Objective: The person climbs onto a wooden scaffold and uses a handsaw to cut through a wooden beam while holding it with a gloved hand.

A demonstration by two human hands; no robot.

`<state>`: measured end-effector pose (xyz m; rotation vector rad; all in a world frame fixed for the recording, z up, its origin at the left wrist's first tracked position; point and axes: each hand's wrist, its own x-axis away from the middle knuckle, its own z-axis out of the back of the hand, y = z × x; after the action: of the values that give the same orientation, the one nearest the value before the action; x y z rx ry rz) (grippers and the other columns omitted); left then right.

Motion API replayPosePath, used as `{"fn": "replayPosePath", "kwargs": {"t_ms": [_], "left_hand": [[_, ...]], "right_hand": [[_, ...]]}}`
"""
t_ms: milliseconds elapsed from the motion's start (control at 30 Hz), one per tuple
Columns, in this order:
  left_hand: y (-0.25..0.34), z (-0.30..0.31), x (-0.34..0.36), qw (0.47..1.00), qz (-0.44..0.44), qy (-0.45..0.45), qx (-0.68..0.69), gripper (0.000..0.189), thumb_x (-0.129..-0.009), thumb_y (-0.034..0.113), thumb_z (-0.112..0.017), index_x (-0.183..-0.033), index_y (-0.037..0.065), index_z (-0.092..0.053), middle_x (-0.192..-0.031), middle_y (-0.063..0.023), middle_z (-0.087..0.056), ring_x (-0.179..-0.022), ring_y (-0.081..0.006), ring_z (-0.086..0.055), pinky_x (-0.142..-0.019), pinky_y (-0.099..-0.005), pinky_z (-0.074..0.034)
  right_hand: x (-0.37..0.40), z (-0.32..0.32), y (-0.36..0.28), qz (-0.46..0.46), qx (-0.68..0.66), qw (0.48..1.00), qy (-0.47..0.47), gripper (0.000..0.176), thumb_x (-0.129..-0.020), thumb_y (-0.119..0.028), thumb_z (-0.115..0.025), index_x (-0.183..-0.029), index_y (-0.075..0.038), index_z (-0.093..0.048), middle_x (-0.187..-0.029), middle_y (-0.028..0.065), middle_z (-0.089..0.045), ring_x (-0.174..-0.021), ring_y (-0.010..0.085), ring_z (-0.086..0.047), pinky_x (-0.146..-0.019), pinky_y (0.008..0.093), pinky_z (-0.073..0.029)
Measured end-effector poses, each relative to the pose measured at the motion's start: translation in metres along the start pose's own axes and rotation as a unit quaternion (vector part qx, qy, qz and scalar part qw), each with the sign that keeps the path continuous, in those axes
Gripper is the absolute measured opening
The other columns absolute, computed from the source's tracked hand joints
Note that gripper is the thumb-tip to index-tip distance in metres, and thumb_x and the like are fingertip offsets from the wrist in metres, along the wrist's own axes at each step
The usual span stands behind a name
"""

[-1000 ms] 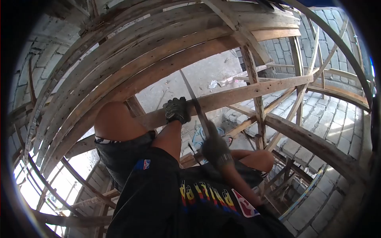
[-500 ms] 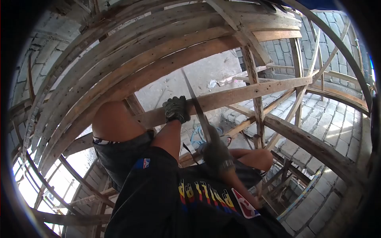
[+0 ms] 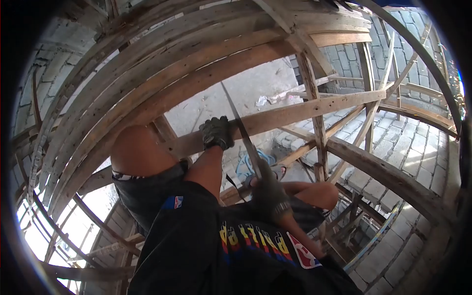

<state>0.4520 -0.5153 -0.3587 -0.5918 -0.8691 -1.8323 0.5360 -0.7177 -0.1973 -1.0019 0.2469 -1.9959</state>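
Observation:
My left hand (image 3: 217, 132), in a dark glove, grips a horizontal wooden batten (image 3: 295, 113) of a slatted wooden frame. My right hand (image 3: 269, 192), also gloved, is closed on the handle of a hand saw (image 3: 241, 129). The saw blade runs up and away across the batten just right of my left hand, its tip over the concrete ground. My bare left knee (image 3: 135, 150) is raised at the left, and my right knee (image 3: 319, 192) is bent low at the right.
Curved wooden planks (image 3: 162, 73) arch overhead and to the left. Upright and diagonal battens (image 3: 317, 132) stand to the right over grey paving blocks (image 3: 403, 147). A blue sandal (image 3: 248, 167) lies on the ground below the saw. A block wall (image 3: 351, 61) stands behind.
My right hand has drawn the saw back and forth slightly along the cut; my left hand stays clamped on the batten. The view has shifted a little.

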Motion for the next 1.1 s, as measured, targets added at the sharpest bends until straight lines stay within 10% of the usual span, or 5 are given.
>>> {"fn": "replayPosePath", "kwargs": {"t_ms": [333, 600, 833, 967, 1100], "left_hand": [[-0.003, -0.009, -0.006, 0.999, 0.000, 0.025, 0.032, 0.072, -0.061, 0.031, -0.091, -0.127, 0.017, -0.064, -0.122, -0.0126, -0.068, -0.121, -0.0339, -0.064, -0.102, -0.0536, -0.048], [-0.002, -0.008, 0.001, 1.000, -0.003, 0.008, 0.014, 0.075, -0.064, 0.036, -0.091, -0.130, 0.015, -0.062, -0.125, -0.0147, -0.067, -0.119, -0.0367, -0.065, -0.103, -0.0546, -0.048], [-0.008, -0.024, -0.013, 0.998, -0.043, 0.048, 0.006, 0.070, -0.067, 0.033, -0.087, -0.130, 0.015, -0.062, -0.124, -0.0145, -0.067, -0.119, -0.0354, -0.065, -0.100, -0.0563, -0.050], [-0.002, -0.003, -0.002, 1.000, 0.000, 0.009, 0.012, 0.067, -0.067, 0.031, -0.087, -0.128, 0.017, -0.064, -0.124, -0.0143, -0.067, -0.119, -0.0352, -0.065, -0.099, -0.0556, -0.050], [-0.001, -0.009, -0.004, 1.000, -0.001, 0.014, 0.011, 0.072, -0.064, 0.033, -0.090, -0.128, 0.015, -0.063, -0.122, -0.0151, -0.068, -0.119, -0.0356, -0.065, -0.099, -0.0548, -0.050]], "right_hand": [[-0.135, -0.026, -0.012, 0.015, 0.000, 1.000, 0.023, 0.067, -0.091, -0.011, -0.053, -0.156, -0.012, -0.035, -0.110, 0.0333, -0.069, -0.095, 0.0555, -0.065, -0.085, 0.0627, -0.051], [0.024, 0.030, -0.025, -0.062, 0.021, 0.997, -0.030, 0.073, -0.090, -0.006, -0.053, -0.159, -0.016, -0.032, -0.106, 0.0332, -0.068, -0.095, 0.0504, -0.068, -0.083, 0.0591, -0.053], [-0.160, -0.025, -0.007, -0.010, 0.022, 1.000, 0.000, 0.072, -0.090, -0.008, -0.051, -0.159, -0.016, -0.031, -0.110, 0.0339, -0.068, -0.102, 0.0529, -0.066, -0.089, 0.0594, -0.052], [-0.055, 0.009, -0.023, -0.101, 0.064, 0.991, -0.065, 0.074, -0.091, -0.008, -0.052, -0.160, -0.016, -0.028, -0.120, 0.0343, -0.065, -0.105, 0.0513, -0.066, -0.091, 0.0588, -0.052], [0.009, 0.018, -0.008, 0.029, 0.047, 0.998, 0.008, 0.075, -0.092, -0.008, -0.053, -0.162, -0.016, -0.028, -0.119, 0.0310, -0.066, -0.103, 0.0485, -0.068, -0.086, 0.0573, -0.053]]}}
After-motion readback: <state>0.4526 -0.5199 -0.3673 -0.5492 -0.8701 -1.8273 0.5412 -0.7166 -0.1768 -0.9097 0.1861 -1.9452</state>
